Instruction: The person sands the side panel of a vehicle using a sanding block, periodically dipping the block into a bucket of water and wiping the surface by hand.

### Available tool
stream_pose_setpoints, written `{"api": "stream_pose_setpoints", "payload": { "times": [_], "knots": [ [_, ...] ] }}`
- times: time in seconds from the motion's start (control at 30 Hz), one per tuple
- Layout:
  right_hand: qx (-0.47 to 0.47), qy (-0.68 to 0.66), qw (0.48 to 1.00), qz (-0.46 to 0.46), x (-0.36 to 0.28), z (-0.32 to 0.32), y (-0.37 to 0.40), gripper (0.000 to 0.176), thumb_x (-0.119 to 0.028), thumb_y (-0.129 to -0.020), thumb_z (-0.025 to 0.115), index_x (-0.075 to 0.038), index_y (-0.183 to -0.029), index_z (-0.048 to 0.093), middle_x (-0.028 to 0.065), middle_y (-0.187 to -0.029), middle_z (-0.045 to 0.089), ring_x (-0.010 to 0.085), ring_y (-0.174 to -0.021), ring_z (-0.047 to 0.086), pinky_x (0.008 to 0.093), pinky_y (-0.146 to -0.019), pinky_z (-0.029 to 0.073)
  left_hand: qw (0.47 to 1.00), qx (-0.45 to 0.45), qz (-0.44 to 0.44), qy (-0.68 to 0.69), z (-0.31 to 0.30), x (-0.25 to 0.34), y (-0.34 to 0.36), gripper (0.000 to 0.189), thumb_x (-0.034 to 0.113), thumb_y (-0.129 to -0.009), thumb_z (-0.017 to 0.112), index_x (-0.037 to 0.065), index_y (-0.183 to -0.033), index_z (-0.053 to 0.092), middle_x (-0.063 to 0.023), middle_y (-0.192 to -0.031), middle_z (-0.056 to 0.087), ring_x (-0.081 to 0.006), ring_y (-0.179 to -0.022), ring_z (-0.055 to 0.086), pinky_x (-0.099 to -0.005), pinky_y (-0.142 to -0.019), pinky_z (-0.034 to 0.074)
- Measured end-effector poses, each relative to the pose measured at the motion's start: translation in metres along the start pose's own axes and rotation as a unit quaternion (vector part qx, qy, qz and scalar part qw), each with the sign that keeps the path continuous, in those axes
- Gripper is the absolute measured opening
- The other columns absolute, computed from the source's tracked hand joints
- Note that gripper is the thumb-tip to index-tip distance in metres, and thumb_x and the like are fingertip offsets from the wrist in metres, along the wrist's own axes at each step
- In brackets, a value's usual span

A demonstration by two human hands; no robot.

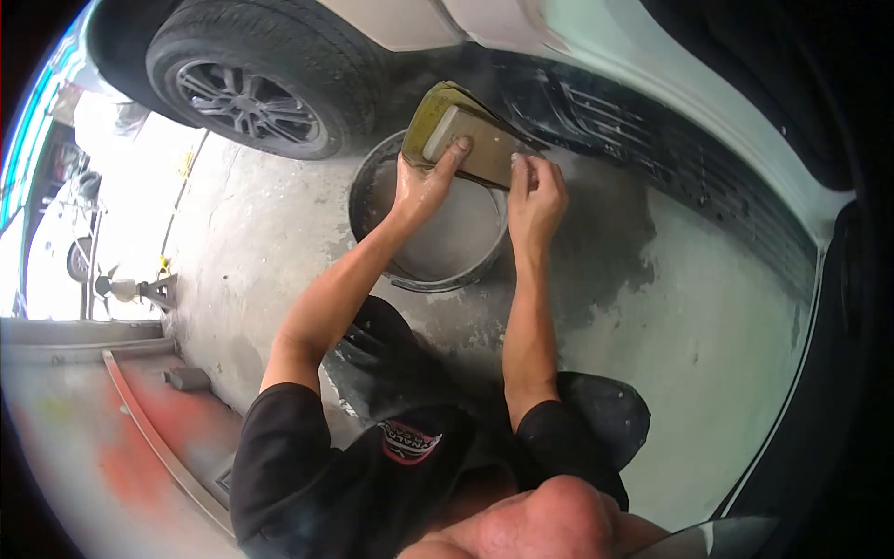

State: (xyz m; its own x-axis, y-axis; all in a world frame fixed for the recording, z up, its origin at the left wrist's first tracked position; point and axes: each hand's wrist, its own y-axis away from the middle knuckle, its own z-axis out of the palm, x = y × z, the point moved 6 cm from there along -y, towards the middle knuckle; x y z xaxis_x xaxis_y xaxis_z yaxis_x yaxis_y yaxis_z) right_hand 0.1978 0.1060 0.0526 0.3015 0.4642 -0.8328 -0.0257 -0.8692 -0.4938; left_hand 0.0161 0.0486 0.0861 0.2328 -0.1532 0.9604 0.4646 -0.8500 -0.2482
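Observation:
My left hand (426, 186) is closed around a beige sanding block (480, 144), its thumb lying on the flat face. A curled sheet of olive-coloured sandpaper (426, 116) lies behind the block and sticks out past its upper left end. At the other end, my right hand (538, 200) has its fingers pinched together at the lower right corner; whether they grip block or paper is hard to make out. Directly below both hands stands a round black bucket (430, 282) with cloudy grey water (447, 228) in it.
A car wheel (247, 93) is at the upper left. The car's pale body (596, 42) and black side step (596, 121) run along the upper right. Wet patches darken the concrete floor (270, 224). A jack stand (140, 289) stands to the left.

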Motion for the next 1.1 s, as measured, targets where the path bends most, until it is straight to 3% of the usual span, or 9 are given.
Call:
{"api": "stream_pose_setpoints", "payload": {
  "times": [0.13,0.17,0.23,0.33,0.37,0.5,0.67,0.9,1.1],
  "knots": [
    [-0.082,0.047,0.957,-0.275,-0.066,0.013,0.006,0.041,-0.02,-0.088,0.08,-0.009,-0.127,0.07,0.014,-0.117,0.06,0.0356,-0.104,0.061,0.0486,-0.087,0.051,0.989,-0.029,-0.086,0.113,-0.01,-0.016,-0.002,0.036,0.026,-0.098,0.074,-0.002,-0.12,0.068,-0.006,-0.108,0.072,-0.0139,-0.099,0.065,-0.0321,-0.085,0.053],
    [-0.123,0.026,0.96,-0.249,-0.06,0.018,0.006,0.06,-0.022,-0.083,0.085,-0.012,-0.138,0.065,0.0139,-0.129,0.053,0.0385,-0.118,0.055,0.051,-0.096,0.049,0.982,-0.04,-0.1,0.154,-0.009,-0.019,-0.001,0.04,0.028,-0.098,0.073,-0.002,-0.124,0.066,-0.0069,-0.113,0.071,-0.0145,-0.103,0.065,-0.0323,-0.086,0.053],
    [-0.142,-0.023,0.97,-0.198,-0.053,0.018,0.005,0.064,-0.022,-0.081,0.086,-0.012,-0.14,0.064,0.0143,-0.125,0.055,0.037,-0.118,0.056,0.0496,-0.098,0.049,0.969,-0.087,-0.141,0.184,-0.007,-0.025,0.0,0.058,0.036,-0.101,0.07,-0.002,-0.142,0.054,-0.0105,-0.135,0.063,-0.0183,-0.122,0.059,-0.034,-0.099,0.05],
    [-0.164,-0.079,0.974,-0.136,-0.047,0.017,0.0,0.068,-0.021,-0.08,0.088,-0.011,-0.142,0.062,0.0149,-0.121,0.056,0.0349,-0.117,0.058,0.0479,-0.1,0.05,0.966,-0.151,-0.09,0.188,-0.006,-0.038,-0.002,0.075,0.041,-0.102,0.068,0.002,-0.158,0.037,-0.014,-0.152,0.05,-0.0226,-0.138,0.049,-0.0374,-0.113,0.042],
    [-0.173,-0.095,0.973,-0.118,-0.043,0.017,0.0,0.07,-0.021,-0.08,0.088,-0.011,-0.143,0.061,0.0152,-0.12,0.056,0.0342,-0.117,0.058,0.0473,-0.101,0.05,0.958,-0.202,-0.099,0.18,-0.001,-0.021,0.004,0.092,0.047,-0.104,0.062,0.009,-0.168,0.009,-0.0156,-0.165,0.032,-0.027,-0.151,0.031,-0.0411,-0.123,0.029],
    [-0.175,-0.111,0.976,-0.068,-0.037,0.015,0.002,0.069,-0.022,-0.081,0.087,-0.01,-0.144,0.061,0.0149,-0.118,0.057,0.032,-0.111,0.061,0.0437,-0.097,0.051,0.971,-0.225,0.063,0.044,0.012,0.022,0.01,0.097,0.054,-0.106,0.052,0.012,-0.167,-0.01,-0.0168,-0.171,0.019,-0.0311,-0.157,0.02,-0.0449,-0.126,0.021],
    [-0.166,-0.154,0.973,-0.042,-0.032,0.014,0.006,0.071,-0.025,-0.081,0.088,-0.01,-0.144,0.061,0.0138,-0.116,0.056,0.0302,-0.109,0.061,0.0419,-0.095,0.051,0.972,-0.206,0.114,0.008,0.016,0.028,0.008,0.094,0.051,-0.105,0.053,0.007,-0.167,-0.002,-0.019,-0.171,0.017,-0.0331,-0.156,0.022,-0.0465,-0.127,0.021],
    [-0.114,-0.099,0.978,-0.147,-0.052,0.0,0.0,0.072,-0.036,-0.085,0.084,-0.013,-0.149,0.059,0.0134,-0.121,0.052,0.0296,-0.111,0.057,0.0429,-0.093,0.052,0.958,-0.234,0.153,0.068,0.029,0.034,0.018,0.093,0.05,-0.101,0.056,0.002,-0.165,0.007,-0.0188,-0.171,0.013,-0.0358,-0.156,0.024,-0.0492,-0.127,0.023],
    [-0.115,-0.08,0.975,-0.17,-0.059,0.004,-0.001,0.068,-0.031,-0.088,0.082,-0.012,-0.149,0.058,0.0149,-0.121,0.052,0.0312,-0.11,0.057,0.0431,-0.09,0.052,0.954,-0.254,0.149,0.057,0.026,0.03,0.014,0.098,0.064,-0.102,0.044,0.004,-0.167,0.002,-0.0185,-0.17,0.019,-0.036,-0.155,0.026,-0.049,-0.126,0.022]
  ]
}}
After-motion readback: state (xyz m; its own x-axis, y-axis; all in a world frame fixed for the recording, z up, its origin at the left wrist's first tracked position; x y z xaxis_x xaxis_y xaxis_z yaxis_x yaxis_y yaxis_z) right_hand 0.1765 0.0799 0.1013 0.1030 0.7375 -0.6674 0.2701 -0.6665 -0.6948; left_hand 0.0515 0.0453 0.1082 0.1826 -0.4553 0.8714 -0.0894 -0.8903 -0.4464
